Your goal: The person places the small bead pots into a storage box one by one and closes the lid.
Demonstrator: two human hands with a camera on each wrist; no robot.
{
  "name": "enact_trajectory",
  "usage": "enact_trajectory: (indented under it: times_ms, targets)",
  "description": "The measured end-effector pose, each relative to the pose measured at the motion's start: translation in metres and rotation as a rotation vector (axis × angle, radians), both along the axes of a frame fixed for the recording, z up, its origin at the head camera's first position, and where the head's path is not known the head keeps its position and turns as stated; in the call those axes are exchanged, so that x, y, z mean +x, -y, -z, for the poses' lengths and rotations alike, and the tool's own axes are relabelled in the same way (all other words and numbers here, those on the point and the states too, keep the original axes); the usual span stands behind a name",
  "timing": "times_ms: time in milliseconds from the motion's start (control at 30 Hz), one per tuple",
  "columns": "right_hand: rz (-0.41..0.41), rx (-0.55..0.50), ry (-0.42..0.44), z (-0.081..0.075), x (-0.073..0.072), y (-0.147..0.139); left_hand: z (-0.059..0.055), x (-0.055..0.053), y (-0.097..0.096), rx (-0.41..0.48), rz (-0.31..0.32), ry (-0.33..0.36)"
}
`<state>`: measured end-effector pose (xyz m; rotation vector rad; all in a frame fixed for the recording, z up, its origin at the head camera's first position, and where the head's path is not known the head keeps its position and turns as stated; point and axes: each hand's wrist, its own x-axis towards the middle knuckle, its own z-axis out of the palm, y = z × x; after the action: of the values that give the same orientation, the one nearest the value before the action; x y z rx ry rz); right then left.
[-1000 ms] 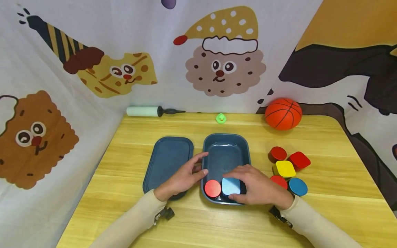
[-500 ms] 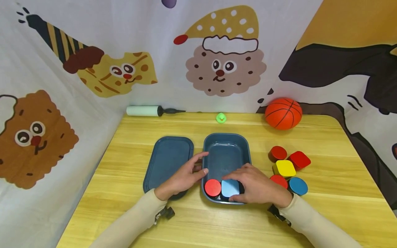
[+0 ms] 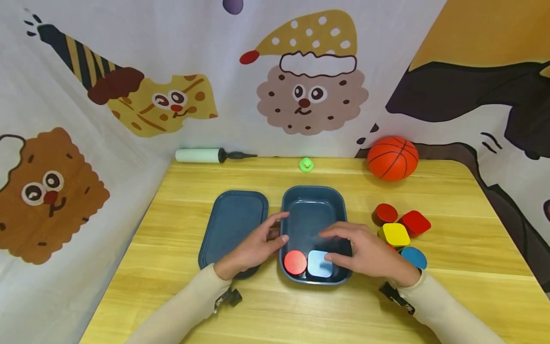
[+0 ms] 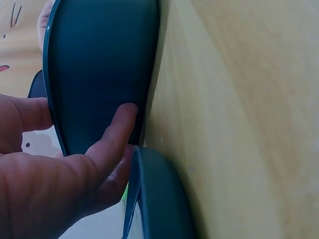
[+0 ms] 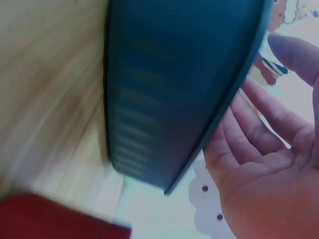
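A dark blue rectangular box (image 3: 315, 220) stands in the middle of the table. In its near end sit a round red block (image 3: 295, 262) and, to its right, a light blue rounded-square block (image 3: 320, 264). My left hand (image 3: 253, 246) rests against the box's left side, the thumb at the rim and a finger on the outer wall, as the left wrist view shows. Over the box's right rim my right hand (image 3: 365, 248) hovers with nothing in it, its thumb overlapping the corner of the light blue block and the other fingers stretched over the inside.
Left of the box lies a dark blue lid (image 3: 234, 224), partly under my left hand. On the right are red blocks (image 3: 414, 223), a yellow block (image 3: 394, 234) and a blue round block (image 3: 414, 258). A pump (image 3: 199, 155), green duck (image 3: 306, 165) and basketball (image 3: 393, 158) line the back.
My right hand has let go of the light blue block and drawn up and to the right. The block first shifted slightly left towards the red one. My left hand has stayed still.
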<state>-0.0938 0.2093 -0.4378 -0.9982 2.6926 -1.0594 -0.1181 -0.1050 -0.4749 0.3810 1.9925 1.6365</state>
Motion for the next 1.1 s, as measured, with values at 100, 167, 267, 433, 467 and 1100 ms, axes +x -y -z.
enact_trajectory:
  times_ms: [100,167,267,433,467,1100]
  targets:
    - [0.047,-0.049,-0.016,-0.002,0.000,-0.009,0.001,0.000,0.000,-0.007,-0.002,-0.006]
    - [0.069,-0.081,-0.034,-0.002,-0.001,-0.016,0.001,0.000,0.001,-0.007,-0.003,-0.004]
    - [0.096,-0.118,-0.063,-0.002,-0.001,-0.027,0.002,0.000,0.001,-0.008,-0.001,-0.002]
    - [0.164,-0.107,-0.135,-0.003,-0.001,-0.049,0.002,0.000,0.002,-0.011,0.000,-0.005]
    - [0.181,-0.103,-0.143,-0.003,-0.001,-0.054,0.002,0.001,0.002,-0.010,0.001,-0.006]
    - [0.526,0.057,-0.074,0.001,-0.003,-0.132,0.002,0.000,0.001,-0.003,0.006,-0.010]
